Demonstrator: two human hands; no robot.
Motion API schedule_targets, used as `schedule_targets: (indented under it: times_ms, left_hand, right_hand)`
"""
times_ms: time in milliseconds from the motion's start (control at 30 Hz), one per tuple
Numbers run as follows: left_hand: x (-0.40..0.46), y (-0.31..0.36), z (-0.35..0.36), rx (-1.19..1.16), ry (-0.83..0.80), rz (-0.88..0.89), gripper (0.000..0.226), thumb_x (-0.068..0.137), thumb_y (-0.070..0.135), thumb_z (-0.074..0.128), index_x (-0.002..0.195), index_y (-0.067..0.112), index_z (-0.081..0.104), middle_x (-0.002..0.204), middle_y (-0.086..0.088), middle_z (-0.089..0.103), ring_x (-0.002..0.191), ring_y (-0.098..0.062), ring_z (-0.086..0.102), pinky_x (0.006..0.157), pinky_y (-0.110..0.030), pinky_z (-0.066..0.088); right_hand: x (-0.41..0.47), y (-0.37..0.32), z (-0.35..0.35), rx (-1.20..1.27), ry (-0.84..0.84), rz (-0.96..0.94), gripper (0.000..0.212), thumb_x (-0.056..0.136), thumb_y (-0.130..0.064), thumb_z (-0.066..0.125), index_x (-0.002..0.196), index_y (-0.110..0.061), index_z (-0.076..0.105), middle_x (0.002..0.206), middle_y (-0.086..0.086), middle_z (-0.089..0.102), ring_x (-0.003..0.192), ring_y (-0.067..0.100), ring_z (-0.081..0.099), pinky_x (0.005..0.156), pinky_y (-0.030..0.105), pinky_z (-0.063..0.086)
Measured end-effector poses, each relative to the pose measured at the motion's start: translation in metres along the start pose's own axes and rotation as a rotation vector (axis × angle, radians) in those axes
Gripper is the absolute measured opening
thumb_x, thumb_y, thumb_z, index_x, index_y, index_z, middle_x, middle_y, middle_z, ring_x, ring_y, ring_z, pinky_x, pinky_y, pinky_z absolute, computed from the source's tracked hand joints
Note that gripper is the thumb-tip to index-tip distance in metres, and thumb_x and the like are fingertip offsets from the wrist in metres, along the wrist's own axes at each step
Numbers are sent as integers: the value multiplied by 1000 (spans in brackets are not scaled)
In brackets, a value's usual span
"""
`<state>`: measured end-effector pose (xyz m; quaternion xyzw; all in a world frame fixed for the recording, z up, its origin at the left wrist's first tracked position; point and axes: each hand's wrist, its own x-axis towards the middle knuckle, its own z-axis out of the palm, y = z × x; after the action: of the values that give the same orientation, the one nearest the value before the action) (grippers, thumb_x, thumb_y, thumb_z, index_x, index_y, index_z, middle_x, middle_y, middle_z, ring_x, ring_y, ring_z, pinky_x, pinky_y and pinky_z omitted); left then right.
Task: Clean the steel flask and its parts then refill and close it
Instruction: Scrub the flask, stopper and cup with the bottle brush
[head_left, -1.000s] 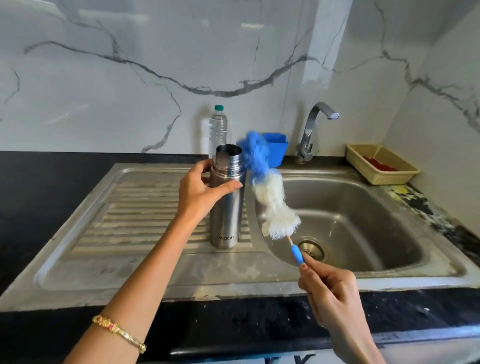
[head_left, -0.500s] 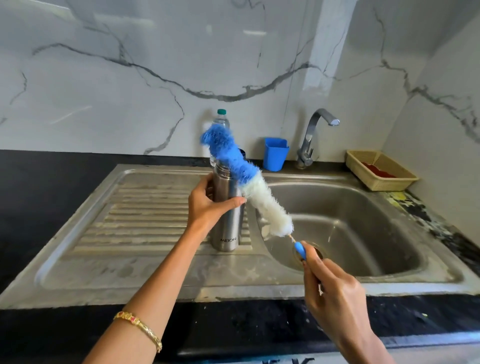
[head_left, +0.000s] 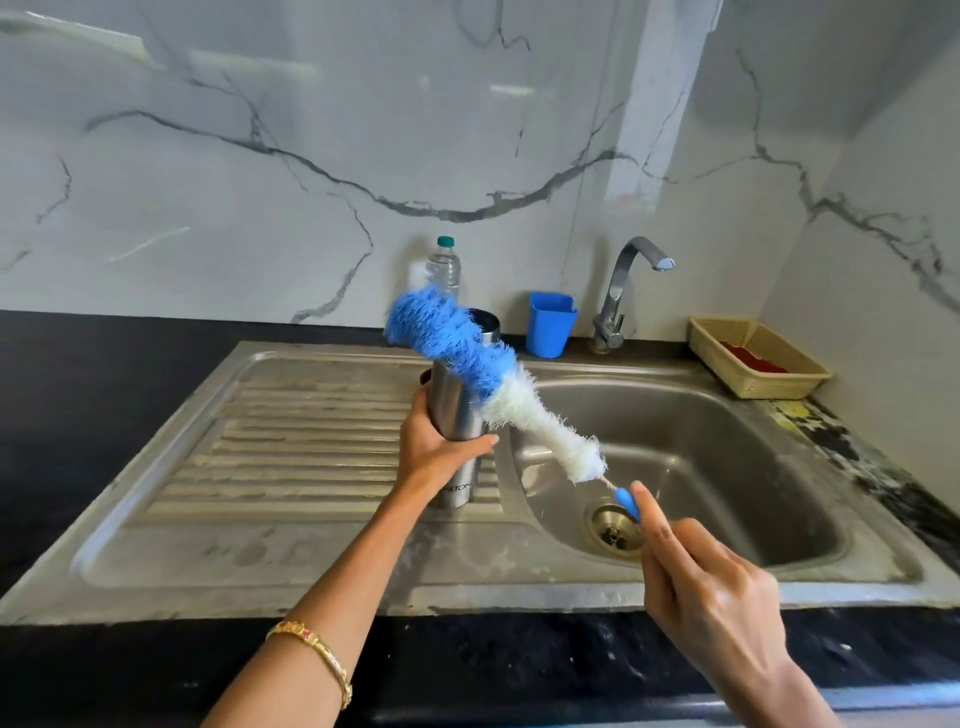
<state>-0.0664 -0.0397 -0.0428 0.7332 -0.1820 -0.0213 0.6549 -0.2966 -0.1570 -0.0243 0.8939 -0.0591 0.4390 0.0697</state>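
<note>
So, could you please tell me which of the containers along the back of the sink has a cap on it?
The clear plastic bottle, with a teal cap, behind the brush's blue tip. The blue cup by the tap and the woven basket are open-topped.

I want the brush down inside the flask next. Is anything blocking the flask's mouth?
No cap or stopper shows on the flask, which the left hand holds upright. Only the brush in the right hand crosses in front of the mouth, hiding most of it, with its blue tip past the rim.
</note>
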Motion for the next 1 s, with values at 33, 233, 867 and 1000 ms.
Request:
schedule_targets:
  times_ms: [33,233,867,1000]
  left_hand:
    - [1,7,-1,42,24,32,78,52,8,88,119,12,49,101,3,60,86,-13,58,80,-23,49]
    - [20,43,-13,382,144,292,73,45,15,88,111,12,58,98,-1,63,85,-18,57,77,-34,50]
    - [37,59,-23,914,224,597,80,41,2,87,116,4,59,100,-15,67,90,-35,59,84,-40,41]
    - [42,52,-24,974,247,629,81,28,0,88,105,4,63,84,-13,68,74,-33,61,71,-37,46]
  right_hand:
    - [2,3,-1,-1,3,19,32,86,-10,47,117,-11,53,49,-1,44,33,12,32,29,18,27]
    - [4,10,-7,106,-6,163,33,86,-12,45,113,-9,64,49,0,41,31,18,32,31,19,30]
    - [9,0,2,407,-67,419,33,78,-8,55,107,-8,70,52,-16,32,45,6,26,37,22,26]
    - [4,0,0,403,-74,430,28,77,-8,57,100,-8,72,53,-22,25,47,8,27,37,19,24]
